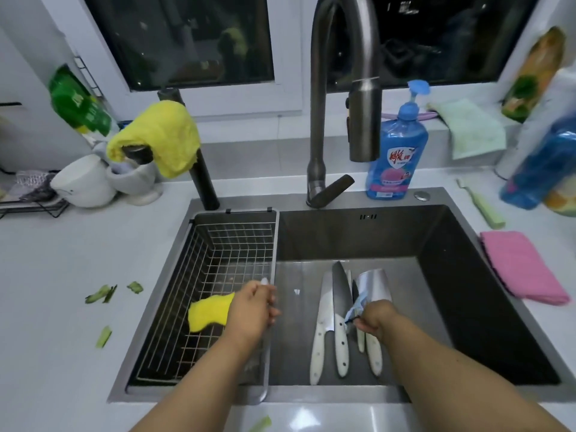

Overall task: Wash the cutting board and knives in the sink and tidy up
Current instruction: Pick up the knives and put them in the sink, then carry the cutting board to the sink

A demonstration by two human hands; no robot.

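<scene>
Several white-handled knives [335, 319] lie side by side on the floor of the dark sink [467, 275], blades pointing away from me, a broad cleaver [374, 285] among them. My right hand [372, 319] hovers over their handles and pinches a crumpled blue-and-white scrap [355, 305]. My left hand [252, 310] is at the right rim of the wire basket [218, 244] set in the sink's left half. It grips a yellow sponge [208, 314] that sticks out over the basket. A small pale tip shows above its knuckles.
A tall faucet [318, 104] arches over the sink, with a blue soap bottle [396, 145] beside it. A pink cloth [526, 269] and a green tool [481, 207] lie on the right counter. Green peel scraps [103, 294] and bowls [84, 182] are on the left.
</scene>
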